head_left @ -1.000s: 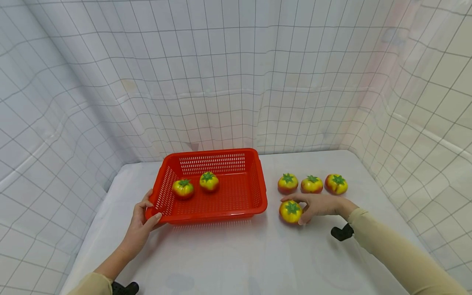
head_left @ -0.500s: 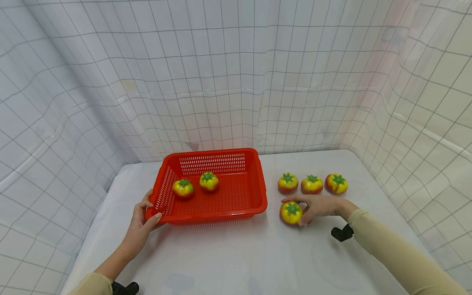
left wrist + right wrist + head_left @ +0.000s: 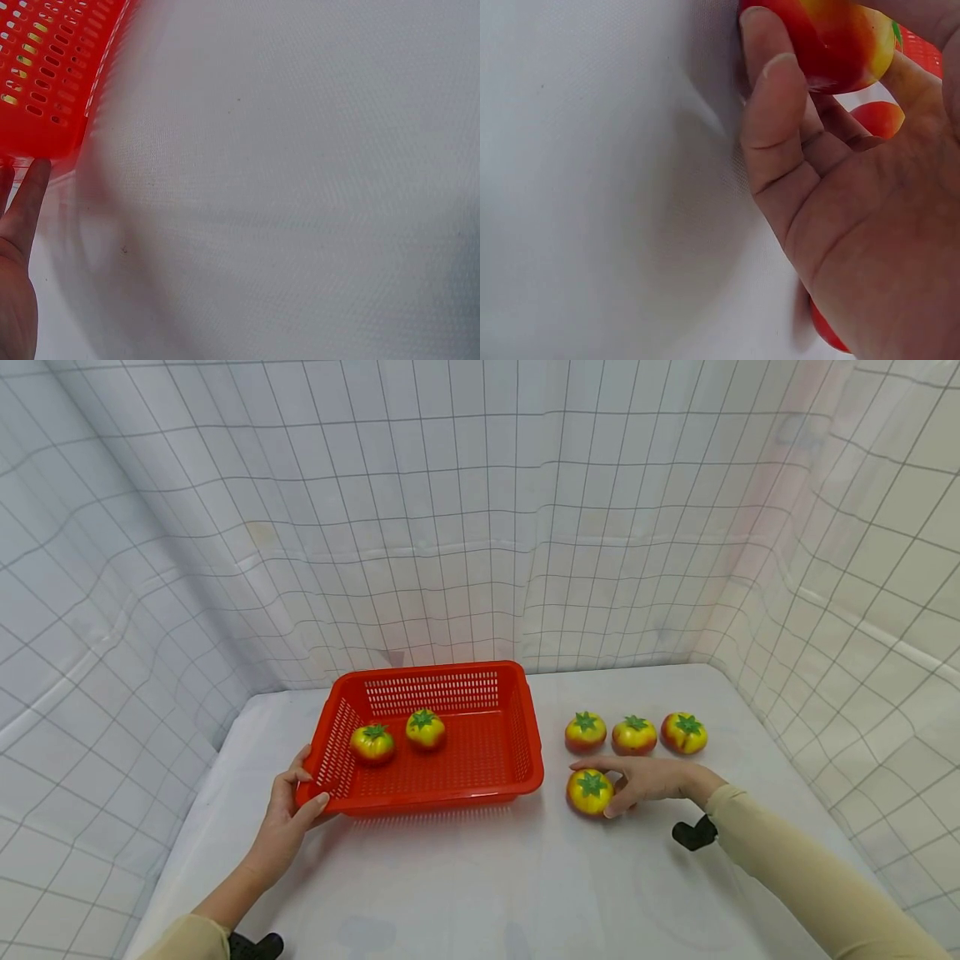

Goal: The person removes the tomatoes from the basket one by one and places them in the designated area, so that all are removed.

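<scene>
A red perforated basket stands left of centre, with two red-and-yellow tomatoes inside. At its near left corner my left hand grips the rim; the left wrist view shows this hand against the basket. Right of the basket, my right hand curls thumb and fingers round a tomato with a green top. In the right wrist view the fingers of this hand bend around the tomato, low at the white surface.
Behind my right hand, three more tomatoes stand in a row on the white table. White gridded cloth hangs at the back and both sides. A black device is at my right wrist.
My right hand and the tomato in its grip have shifted very slightly to the left. The left hand and the basket have not visibly moved.
</scene>
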The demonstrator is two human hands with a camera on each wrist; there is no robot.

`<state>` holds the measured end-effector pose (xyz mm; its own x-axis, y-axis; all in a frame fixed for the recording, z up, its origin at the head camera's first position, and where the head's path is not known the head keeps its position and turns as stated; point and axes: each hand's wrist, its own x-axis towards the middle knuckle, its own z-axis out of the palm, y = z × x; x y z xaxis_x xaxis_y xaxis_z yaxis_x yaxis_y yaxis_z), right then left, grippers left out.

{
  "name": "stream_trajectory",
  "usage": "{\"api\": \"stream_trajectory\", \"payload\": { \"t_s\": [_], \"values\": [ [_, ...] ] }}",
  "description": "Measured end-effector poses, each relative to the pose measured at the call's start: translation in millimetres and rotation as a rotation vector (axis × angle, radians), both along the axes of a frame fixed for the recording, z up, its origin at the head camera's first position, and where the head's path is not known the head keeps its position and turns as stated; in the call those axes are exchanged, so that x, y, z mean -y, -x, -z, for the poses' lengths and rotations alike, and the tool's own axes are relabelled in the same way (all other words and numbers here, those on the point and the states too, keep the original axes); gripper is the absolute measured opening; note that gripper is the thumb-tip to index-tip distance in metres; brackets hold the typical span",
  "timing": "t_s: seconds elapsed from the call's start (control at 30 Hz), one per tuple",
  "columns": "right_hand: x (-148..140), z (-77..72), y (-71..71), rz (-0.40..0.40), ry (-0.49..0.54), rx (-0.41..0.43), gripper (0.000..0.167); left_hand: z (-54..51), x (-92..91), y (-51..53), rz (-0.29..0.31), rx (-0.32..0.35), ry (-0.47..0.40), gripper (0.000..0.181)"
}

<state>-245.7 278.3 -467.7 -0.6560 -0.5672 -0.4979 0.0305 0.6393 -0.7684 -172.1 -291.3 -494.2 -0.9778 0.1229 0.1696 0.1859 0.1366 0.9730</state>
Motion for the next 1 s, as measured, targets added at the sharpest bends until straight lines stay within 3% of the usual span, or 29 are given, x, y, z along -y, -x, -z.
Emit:
{"api": "stream_trajectory", "payload": {
  "t_s": [1.0],
  "values": [
    [-0.9, 0.4, -1.5, 0.018, -0.003, -0.025, 0.083, 0.3, 0.0, 1.0, -0.006, 0.009, -0.001, 0.029]
  ]
}}
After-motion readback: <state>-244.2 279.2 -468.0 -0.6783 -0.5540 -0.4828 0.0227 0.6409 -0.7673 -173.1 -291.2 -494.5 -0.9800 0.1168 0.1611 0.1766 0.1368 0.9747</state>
